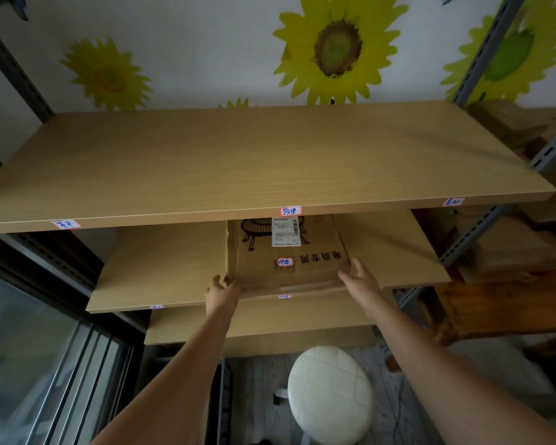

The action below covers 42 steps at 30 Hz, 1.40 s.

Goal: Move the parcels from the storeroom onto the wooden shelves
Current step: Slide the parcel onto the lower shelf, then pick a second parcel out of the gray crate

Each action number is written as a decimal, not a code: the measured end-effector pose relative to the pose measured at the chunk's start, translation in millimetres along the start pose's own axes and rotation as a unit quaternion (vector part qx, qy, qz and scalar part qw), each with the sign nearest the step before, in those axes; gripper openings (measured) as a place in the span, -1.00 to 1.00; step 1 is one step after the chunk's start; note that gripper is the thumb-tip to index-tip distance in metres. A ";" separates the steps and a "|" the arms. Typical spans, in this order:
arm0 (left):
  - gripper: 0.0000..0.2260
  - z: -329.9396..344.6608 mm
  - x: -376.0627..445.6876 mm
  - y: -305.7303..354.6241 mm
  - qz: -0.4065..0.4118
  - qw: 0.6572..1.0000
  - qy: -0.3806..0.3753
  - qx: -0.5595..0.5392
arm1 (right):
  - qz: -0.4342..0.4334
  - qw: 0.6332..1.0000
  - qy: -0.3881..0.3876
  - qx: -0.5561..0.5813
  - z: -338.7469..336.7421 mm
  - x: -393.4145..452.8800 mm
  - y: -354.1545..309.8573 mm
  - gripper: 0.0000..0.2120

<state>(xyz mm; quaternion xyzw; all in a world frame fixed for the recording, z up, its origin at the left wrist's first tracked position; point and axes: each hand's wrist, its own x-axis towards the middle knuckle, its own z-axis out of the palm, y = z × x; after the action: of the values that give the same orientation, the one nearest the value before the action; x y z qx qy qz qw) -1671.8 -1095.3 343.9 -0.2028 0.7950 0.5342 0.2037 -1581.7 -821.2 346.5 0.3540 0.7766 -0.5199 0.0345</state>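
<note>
Two hands on one cardboard parcel (286, 261): left hand (220, 292) at its near-left corner, right hand (361, 277) at near-right, fingers loosely curled against the edges; grip or mere contact, hard to tell. Parcel lies flat on the second wooden shelf (161, 271), under the top shelf (238, 162). Placement step. Next: seat it deeper, then let go.
</note>
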 end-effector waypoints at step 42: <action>-0.42 -271.7 -16.0 -321.6 -0.114 0.985 0.025 0.127 | 0.035 0.932 -0.322 -0.164 371.8 -165.2 51.4 -0.30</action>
<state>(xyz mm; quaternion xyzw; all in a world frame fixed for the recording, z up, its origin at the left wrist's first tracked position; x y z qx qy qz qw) -1513.9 -1458.4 200.0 -0.2778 0.8329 0.3966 0.2680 -1545.2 -1204.8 206.0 0.1836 0.7854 -0.4700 0.3586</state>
